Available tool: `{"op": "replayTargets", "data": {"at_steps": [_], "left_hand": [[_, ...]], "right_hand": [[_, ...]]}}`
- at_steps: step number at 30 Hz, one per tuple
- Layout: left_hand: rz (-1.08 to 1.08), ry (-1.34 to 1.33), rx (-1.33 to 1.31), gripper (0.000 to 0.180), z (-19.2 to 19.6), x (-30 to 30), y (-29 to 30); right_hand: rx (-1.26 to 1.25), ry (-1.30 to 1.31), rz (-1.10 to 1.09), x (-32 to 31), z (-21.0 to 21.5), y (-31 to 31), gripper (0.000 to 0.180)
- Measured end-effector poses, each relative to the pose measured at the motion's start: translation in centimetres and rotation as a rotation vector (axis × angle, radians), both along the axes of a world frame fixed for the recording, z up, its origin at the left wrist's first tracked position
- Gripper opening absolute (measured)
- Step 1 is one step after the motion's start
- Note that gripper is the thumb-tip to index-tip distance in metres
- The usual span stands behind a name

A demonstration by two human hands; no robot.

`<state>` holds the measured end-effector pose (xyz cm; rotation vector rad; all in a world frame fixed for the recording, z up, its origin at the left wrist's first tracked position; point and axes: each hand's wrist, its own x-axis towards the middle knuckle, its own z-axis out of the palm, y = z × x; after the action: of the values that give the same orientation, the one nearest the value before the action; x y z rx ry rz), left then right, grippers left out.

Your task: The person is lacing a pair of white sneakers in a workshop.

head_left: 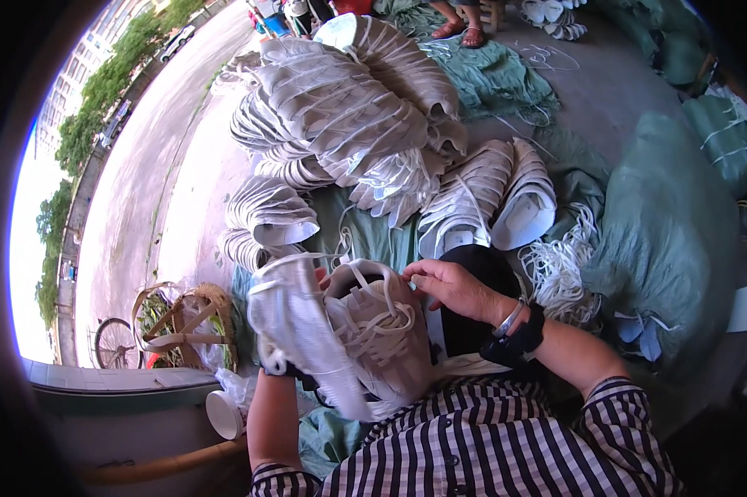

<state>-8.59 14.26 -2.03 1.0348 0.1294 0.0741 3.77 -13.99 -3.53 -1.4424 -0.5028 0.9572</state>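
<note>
A pale beige shoe upper point(377, 327) rests upright at my lap, its opening facing away from me and white laces threaded across its front. My left hand point(323, 277) is at the upper's left edge, gripping there; only a bit of its fingers shows. A thick bundle of white laces point(300, 319) hangs over my left wrist and hides most of that hand. At the upper's right edge, my right hand point(456, 288) has its thumb and forefinger pinched together. Whatever small thing sits between those fingertips is too small to make out.
Nested stacks of pale shoe uppers point(332, 108) pile up ahead, with more stacks point(473, 195) nearer. Loose white laces point(560, 269) lie by a big green sack point(663, 240) at right. A woven basket point(212, 319) stands left. Another person's feet point(473, 37) show at the far side.
</note>
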Motion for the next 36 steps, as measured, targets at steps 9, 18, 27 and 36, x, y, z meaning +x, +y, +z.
{"op": "replayTargets", "data": {"at_steps": [9, 18, 27, 36], "left_hand": [[-0.076, 0.313, 0.386, 0.036, 2.7, 2.9, -0.9], [-0.266, 0.407, 0.193, 0.068, 2.2, 3.6, -2.5], [-0.267, 0.233, 0.222, 0.067, 13.4, -1.9, -0.2], [-0.406, 0.239, 1.190, 0.036, 3.9, -4.7, 4.4]], "right_hand": [[0.068, -0.227, -0.150, 2.0, 1.6, 4.3, 0.041], [-0.038, 0.513, 0.145, 2.5, 2.1, 4.4, 0.049], [0.449, -0.837, 0.220, -0.9, 15.2, 6.2, 0.090], [-0.096, -1.454, 0.446, -2.3, 7.4, 9.1, 0.081]]}}
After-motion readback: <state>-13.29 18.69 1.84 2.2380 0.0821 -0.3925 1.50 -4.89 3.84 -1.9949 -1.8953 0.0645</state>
